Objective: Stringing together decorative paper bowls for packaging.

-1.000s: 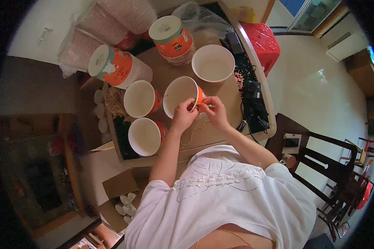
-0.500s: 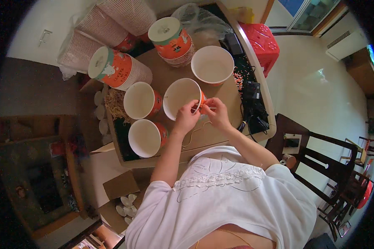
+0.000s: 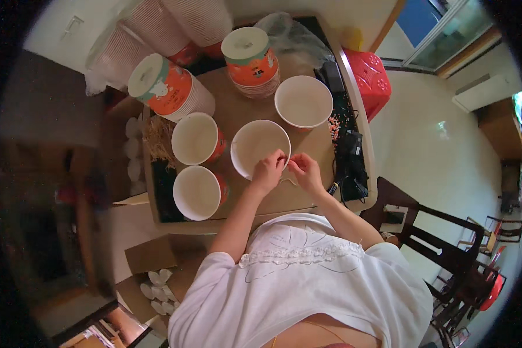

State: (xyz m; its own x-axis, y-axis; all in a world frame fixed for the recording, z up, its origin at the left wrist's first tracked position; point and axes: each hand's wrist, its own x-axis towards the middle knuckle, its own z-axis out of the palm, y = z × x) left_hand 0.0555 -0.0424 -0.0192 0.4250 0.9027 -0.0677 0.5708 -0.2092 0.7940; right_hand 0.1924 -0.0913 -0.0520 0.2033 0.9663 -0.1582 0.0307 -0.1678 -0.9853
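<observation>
An open white paper bucket (image 3: pixel 255 141) stands in front of me on the table, its mouth facing up. My left hand (image 3: pixel 269 170) is closed on its right rim, with fingertips over the inside edge. Just outside that rim, my right hand (image 3: pixel 306 173) is closed in a pinch, its fingertips almost meeting those of the left. A thin pale cord (image 3: pixel 290 181) curves below the hands and seems to run up to the right fingertips. The pinched end is too small to see clearly. Two more open paper buckets, an upper one (image 3: pixel 195 139) and a lower one (image 3: pixel 196 194), stand to the left.
Another open bucket (image 3: pixel 303 101) stands beyond my right hand. Orange-and-green stacks of buckets, one left (image 3: pixel 174 90) and one centre (image 3: pixel 251 61), stand farther back. Black adapters and cables (image 3: pixel 351 159) line the table's right edge. A red stool (image 3: pixel 368 81) and dark chair (image 3: pixel 429 226) are at right.
My head view has shifted slightly, so the table sits a little lower. Both hands stay at the bucket's right rim, and the right hand has turned a little away from it.
</observation>
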